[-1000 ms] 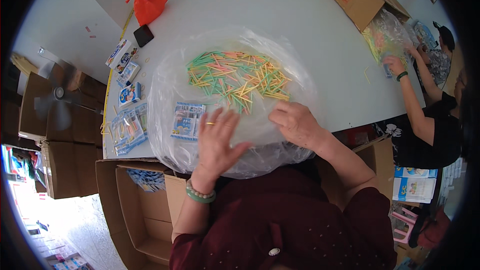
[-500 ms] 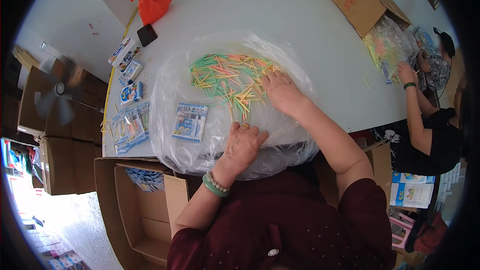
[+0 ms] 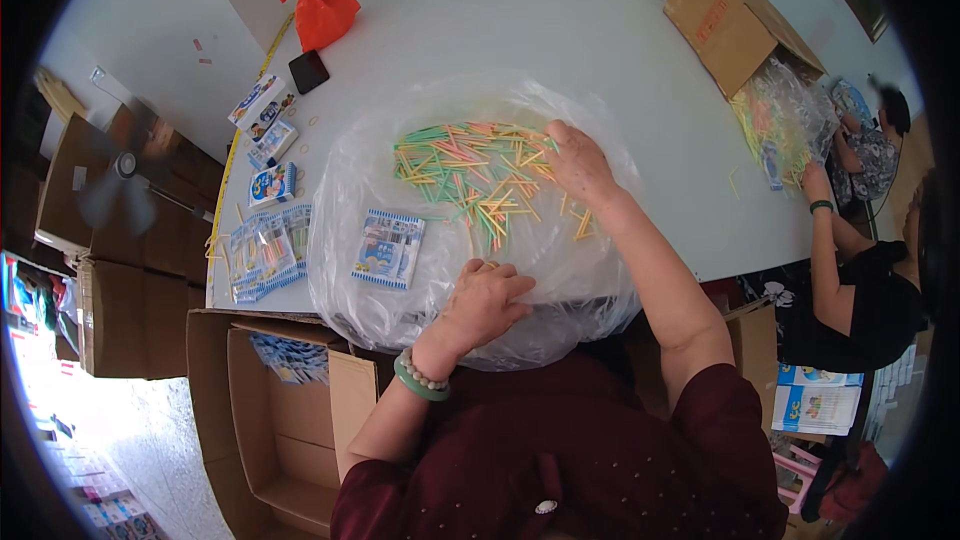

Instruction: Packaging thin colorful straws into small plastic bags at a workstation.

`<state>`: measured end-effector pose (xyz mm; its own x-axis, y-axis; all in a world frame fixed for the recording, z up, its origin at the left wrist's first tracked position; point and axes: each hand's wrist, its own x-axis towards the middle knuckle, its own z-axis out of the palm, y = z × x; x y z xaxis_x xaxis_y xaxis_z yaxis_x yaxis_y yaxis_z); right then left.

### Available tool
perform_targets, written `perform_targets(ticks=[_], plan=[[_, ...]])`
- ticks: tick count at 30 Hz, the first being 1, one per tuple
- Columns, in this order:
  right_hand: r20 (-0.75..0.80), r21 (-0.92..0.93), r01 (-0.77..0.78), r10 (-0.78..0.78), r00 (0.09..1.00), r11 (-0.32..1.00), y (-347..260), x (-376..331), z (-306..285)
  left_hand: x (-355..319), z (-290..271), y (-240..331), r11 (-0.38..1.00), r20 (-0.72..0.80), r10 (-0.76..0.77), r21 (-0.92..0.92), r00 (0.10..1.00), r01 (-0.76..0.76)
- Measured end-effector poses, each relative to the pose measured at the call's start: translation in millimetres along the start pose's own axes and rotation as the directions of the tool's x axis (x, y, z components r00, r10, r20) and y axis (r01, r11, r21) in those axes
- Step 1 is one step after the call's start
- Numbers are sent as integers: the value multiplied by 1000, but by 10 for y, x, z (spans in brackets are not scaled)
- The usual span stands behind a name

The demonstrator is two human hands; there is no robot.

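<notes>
A loose pile of thin pastel sticks (image 3: 470, 155), green, pink and yellow, lies on a large clear plastic bag (image 3: 345, 175) spread over the table. My right hand (image 3: 582, 168) is at the pile's right edge, fingers bent together over the stick ends; whatever they pinch is hidden. Below the pile, my left hand (image 3: 485, 300) is closed above the bag's near part, and a thin pale stick (image 3: 470, 239) juts up from its fingers. A blue-and-white printed packet (image 3: 388, 248) lies flat on the bag, left of that hand. A few sticks (image 3: 583, 223) lie apart below my right wrist.
Filled packets (image 3: 268, 252), small boxes (image 3: 272, 185), a black phone (image 3: 309, 71) and a red bag (image 3: 325, 15) line the table's left side. An open carton (image 3: 285, 440) stands below. Right, a person's hand (image 3: 815, 182) works by a tipped carton (image 3: 722, 25) spilling sticks.
My right hand has shifted slightly right and up along the pile's edge, and several sticks now show beneath its wrist. My left hand has drawn a little nearer to me. The view has tilted slightly.
</notes>
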<state>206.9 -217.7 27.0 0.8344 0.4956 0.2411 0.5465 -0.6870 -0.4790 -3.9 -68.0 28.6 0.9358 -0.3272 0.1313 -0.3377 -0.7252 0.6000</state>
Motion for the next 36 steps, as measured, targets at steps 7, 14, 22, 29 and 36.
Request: perform_targets(ticks=[7,14,22,29,36], plan=[[109,-39,-4,8,994,999,-89,0,-30,52,-124,-67,923,-259,-180,-377,949,72],[217,18,291,-288,933,956,-476,-243,-117,583,-465,14,776,-435,208,619,876,123],[192,194,333,-368,910,923,-451,-254,-12,696,-101,-601,951,-333,-239,107,912,289],[27,444,-150,154,988,883,-110,-94,198,568,-157,-595,360,-27,-526,-913,850,193],[53,981,-93,228,972,169,-831,-373,419,647,35,-422,303,-93,-532,-949,841,87]])
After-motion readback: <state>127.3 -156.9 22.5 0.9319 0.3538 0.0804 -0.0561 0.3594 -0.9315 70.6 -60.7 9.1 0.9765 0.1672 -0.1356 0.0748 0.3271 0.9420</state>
